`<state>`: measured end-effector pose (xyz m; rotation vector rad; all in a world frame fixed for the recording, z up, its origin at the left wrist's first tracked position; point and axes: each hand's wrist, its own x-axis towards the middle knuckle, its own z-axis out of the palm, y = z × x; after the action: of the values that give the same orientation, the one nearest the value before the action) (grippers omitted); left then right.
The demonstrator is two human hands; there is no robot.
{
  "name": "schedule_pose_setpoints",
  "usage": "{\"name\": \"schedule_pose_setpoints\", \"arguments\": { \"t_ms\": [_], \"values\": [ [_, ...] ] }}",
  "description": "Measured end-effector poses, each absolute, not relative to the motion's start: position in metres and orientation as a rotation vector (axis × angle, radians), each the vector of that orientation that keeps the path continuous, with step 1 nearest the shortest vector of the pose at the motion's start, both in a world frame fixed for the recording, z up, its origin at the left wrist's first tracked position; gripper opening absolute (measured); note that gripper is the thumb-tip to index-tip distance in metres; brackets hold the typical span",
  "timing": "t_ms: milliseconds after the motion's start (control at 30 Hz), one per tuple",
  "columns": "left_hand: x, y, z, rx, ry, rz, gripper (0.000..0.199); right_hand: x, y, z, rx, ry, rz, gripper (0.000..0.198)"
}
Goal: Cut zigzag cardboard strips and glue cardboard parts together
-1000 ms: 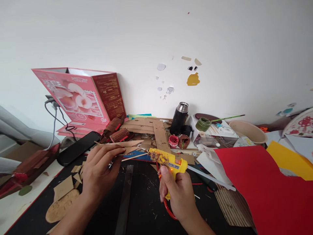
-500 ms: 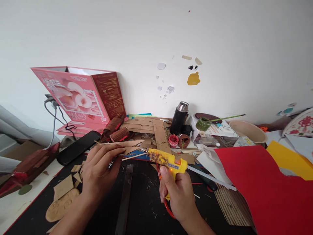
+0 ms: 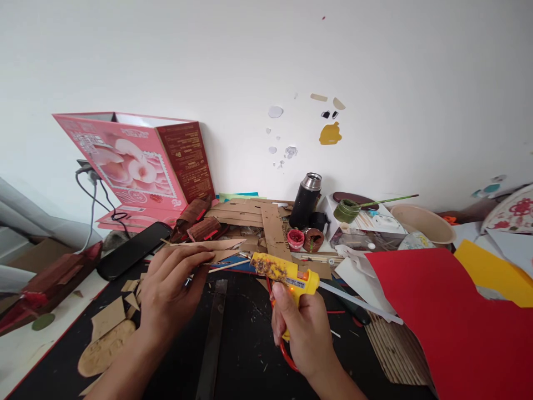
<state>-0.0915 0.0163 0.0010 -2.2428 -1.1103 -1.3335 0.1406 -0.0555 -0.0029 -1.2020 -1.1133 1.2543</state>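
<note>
My right hand (image 3: 302,322) is wrapped round the grip of a yellow hot glue gun (image 3: 277,268), its body stained dark. A long translucent glue stick (image 3: 360,303) sticks out of the gun's back end. The nozzle points left, close to the tip of a brown cardboard piece (image 3: 222,254). My left hand (image 3: 172,283) is closed on this cardboard piece, with fingers over its near end; part of it is hidden behind them. Beside it a thin wooden stick (image 3: 229,266) runs from near my left fingertips toward the nozzle; whether the hand grips it I cannot tell.
A dark metal ruler (image 3: 212,339) lies on the black mat between my forearms. Cardboard scraps (image 3: 109,318) are at left, with a black phone (image 3: 134,250) behind. Open paint jars (image 3: 295,239) and a black thermos (image 3: 306,203) stand behind the gun. Red paper (image 3: 458,322) covers the right side.
Almost nothing differs. The glue gun's nozzle stays by the cardboard tip, and both hands keep their hold; the view has shifted very slightly.
</note>
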Motion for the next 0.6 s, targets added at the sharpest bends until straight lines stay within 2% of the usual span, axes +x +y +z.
{"name": "schedule_pose_setpoints", "arguments": {
  "t_ms": [200, 600],
  "values": [
    [-0.0914, 0.0161, 0.0022, -2.245, -1.108, -1.342, 0.025, 0.1406, -0.0560, -0.0025, -1.220, -1.120, 1.261, 0.083],
    [-0.0910, 0.0170, 0.0013, -2.247, -1.114, -1.326, 0.023, 0.1397, -0.0559, -0.0069, -1.218, -1.107, 1.248, 0.078]
  ]
}}
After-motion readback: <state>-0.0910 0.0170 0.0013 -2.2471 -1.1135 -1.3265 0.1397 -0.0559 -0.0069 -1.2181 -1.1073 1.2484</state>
